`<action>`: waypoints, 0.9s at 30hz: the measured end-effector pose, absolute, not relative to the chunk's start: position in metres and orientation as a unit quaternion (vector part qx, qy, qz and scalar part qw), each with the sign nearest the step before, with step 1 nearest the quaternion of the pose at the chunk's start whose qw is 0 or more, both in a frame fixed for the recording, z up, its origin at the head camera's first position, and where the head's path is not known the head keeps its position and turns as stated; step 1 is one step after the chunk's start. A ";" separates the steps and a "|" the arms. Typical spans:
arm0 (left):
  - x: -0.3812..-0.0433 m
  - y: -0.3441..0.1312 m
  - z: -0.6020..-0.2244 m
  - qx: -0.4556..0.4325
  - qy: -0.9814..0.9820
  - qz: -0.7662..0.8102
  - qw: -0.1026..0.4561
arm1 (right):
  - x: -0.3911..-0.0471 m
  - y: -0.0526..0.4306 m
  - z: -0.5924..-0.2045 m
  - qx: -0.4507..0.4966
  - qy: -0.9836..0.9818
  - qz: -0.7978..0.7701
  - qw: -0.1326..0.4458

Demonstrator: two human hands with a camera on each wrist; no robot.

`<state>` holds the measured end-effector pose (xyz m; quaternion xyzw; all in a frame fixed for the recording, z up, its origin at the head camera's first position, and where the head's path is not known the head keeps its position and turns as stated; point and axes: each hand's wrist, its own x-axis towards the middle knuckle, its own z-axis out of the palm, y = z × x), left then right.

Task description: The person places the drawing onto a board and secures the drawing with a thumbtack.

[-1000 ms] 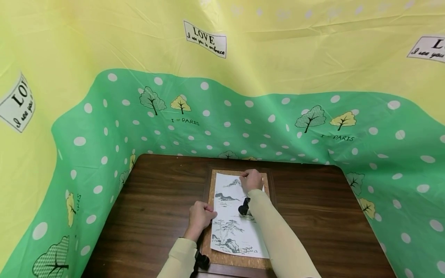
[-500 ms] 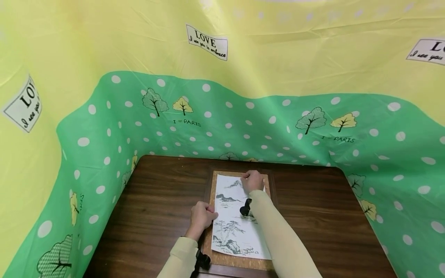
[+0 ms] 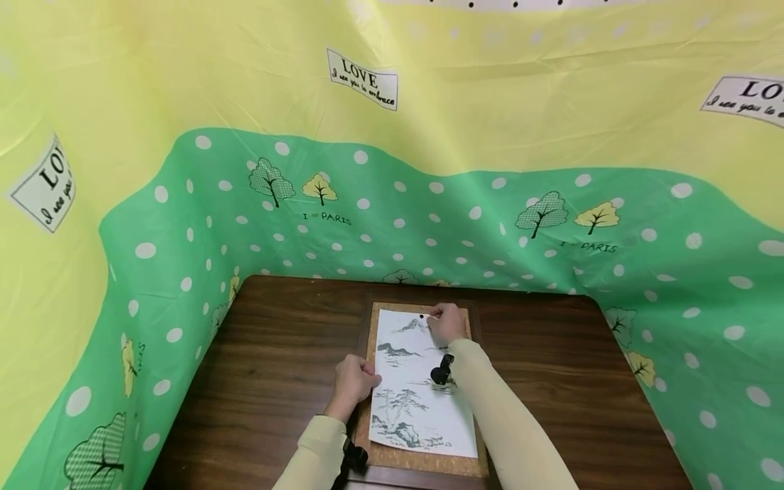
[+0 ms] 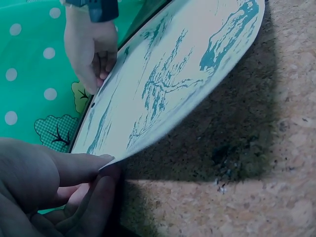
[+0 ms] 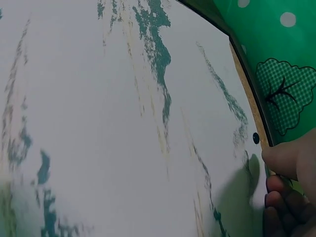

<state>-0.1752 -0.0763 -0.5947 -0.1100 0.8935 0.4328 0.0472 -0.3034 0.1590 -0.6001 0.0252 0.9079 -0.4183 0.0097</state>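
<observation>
A sheet of white paper point(image 3: 422, 415) printed with an ink landscape lies over a framed cork board point(image 3: 441, 464). My left hand point(image 3: 353, 382) pinches the paper's left edge between thumb and finger. In the left wrist view that edge bows up off the cork, with a shadow beneath. A black round-headed tack point(image 3: 421, 316) sits in the paper near its top edge; it also shows in the right wrist view point(image 5: 256, 138). Just right of the tack, my right hand point(image 3: 449, 323) has its thumb point(image 5: 281, 157) at the board's top edge and its other fingers loosely bent.
The board rests on a dark brown wooden table point(image 3: 275, 354). A green and yellow patterned cloth point(image 3: 380, 204) hangs round the table's back and sides. Black wrist cameras point(image 3: 442, 371) are strapped on both sleeves.
My right hand has shifted a little to the right, off the spot it covered, and the black tack is now visible. The left hand keeps its pinch on the paper.
</observation>
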 end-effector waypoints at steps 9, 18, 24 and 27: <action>-0.181 -0.079 -0.596 -0.096 0.905 0.413 0.041 | -0.292 0.181 -0.594 -0.001 0.912 -0.409 0.016; -0.184 -0.083 -0.590 -0.083 0.915 0.394 0.027 | -0.268 0.205 -0.584 -0.005 0.911 -0.413 0.020; -0.183 -0.093 -0.583 -0.079 0.934 0.349 0.015 | -0.249 0.224 -0.588 -0.016 0.915 -0.403 -0.004; -0.183 -0.100 -0.584 -0.074 0.943 0.324 -0.006 | -0.240 0.232 -0.589 -0.018 0.921 -0.389 -0.018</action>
